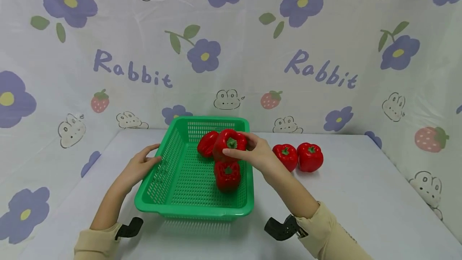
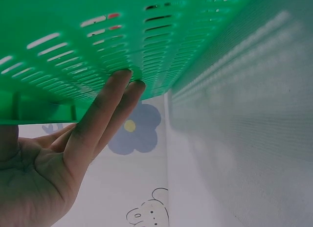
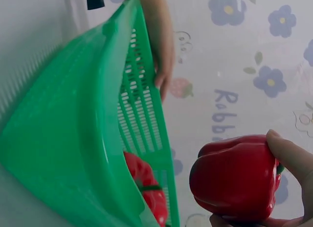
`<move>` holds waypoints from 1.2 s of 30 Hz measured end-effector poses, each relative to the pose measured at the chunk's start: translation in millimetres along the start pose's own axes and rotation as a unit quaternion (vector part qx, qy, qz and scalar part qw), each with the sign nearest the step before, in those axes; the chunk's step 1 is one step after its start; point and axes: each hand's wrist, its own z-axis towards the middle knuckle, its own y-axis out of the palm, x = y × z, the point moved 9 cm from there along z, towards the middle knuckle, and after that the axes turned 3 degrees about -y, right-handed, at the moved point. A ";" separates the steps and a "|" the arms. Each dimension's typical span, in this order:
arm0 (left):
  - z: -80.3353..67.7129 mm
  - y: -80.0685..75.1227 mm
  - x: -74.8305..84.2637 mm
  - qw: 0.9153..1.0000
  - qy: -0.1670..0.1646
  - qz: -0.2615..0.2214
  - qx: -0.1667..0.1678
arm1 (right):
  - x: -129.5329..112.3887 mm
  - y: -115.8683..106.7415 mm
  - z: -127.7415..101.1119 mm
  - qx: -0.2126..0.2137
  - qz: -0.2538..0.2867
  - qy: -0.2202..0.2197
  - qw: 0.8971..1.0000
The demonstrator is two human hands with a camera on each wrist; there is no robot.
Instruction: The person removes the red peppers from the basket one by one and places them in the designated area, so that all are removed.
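White tabletop (image 1: 361, 200) stretched before flower-printed sheeting (image 1: 245, 65). The left hand (image 1: 137, 167) gripped a green plastic basket (image 1: 195, 211); the right hand (image 1: 259, 155), a glossy red bell pepper (image 1: 231, 136).

Bare left hand (image 1: 138, 167), bare right hand (image 1: 257, 155); beige left sleeve (image 1: 95, 242) and right sleeve (image 1: 330, 234), bunched wide cuffs; black bent left attachment (image 1: 130, 227), matching right attachment (image 1: 279, 229); small dark marks along right sleeve
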 end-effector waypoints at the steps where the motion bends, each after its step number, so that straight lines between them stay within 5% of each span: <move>1: 0.1 -0.1 0.0 1.000 0.000 -0.002 -0.001 | 0.7 -5.1 -0.5 0.004 0.002 0.002 1.000; 16: -0.3 -2.4 1.0 1.000 -0.005 0.004 -0.002 | 27.9 -89.0 -12.3 0.082 0.002 0.086 0.993; 36: -0.8 -0.5 2.4 1.000 0.003 -0.009 -0.004 | 80.6 -180.1 -37.0 0.148 0.025 0.095 0.984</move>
